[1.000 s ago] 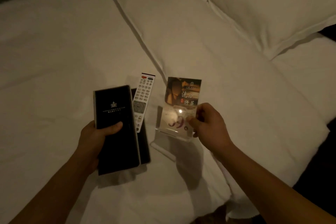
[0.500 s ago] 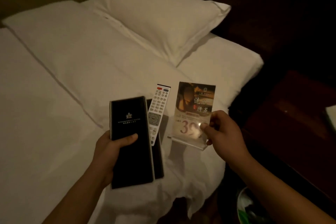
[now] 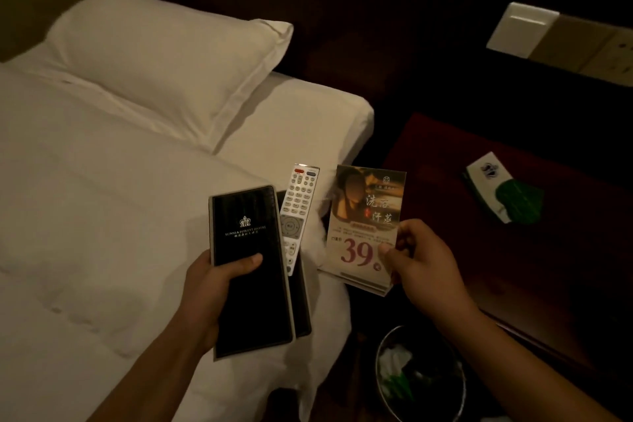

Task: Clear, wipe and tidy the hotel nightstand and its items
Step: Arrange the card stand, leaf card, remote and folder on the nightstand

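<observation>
Gripping a black hotel folder (image 3: 251,271) in the left hand (image 3: 209,295), thumb pressing across its cover, with a white remote (image 3: 297,216) and a second dark folder (image 3: 301,301) tucked behind it. Pinching an acrylic sign stand (image 3: 363,226) with a "39" promo card in the right hand (image 3: 424,271), holding it upright in the gap between the bed (image 3: 102,216) and the dark red nightstand (image 3: 479,250). Lying on the nightstand, a white-and-green tissue pack (image 3: 496,192). Sitting below, a bin (image 3: 421,377) holding crumpled rubbish.
</observation>
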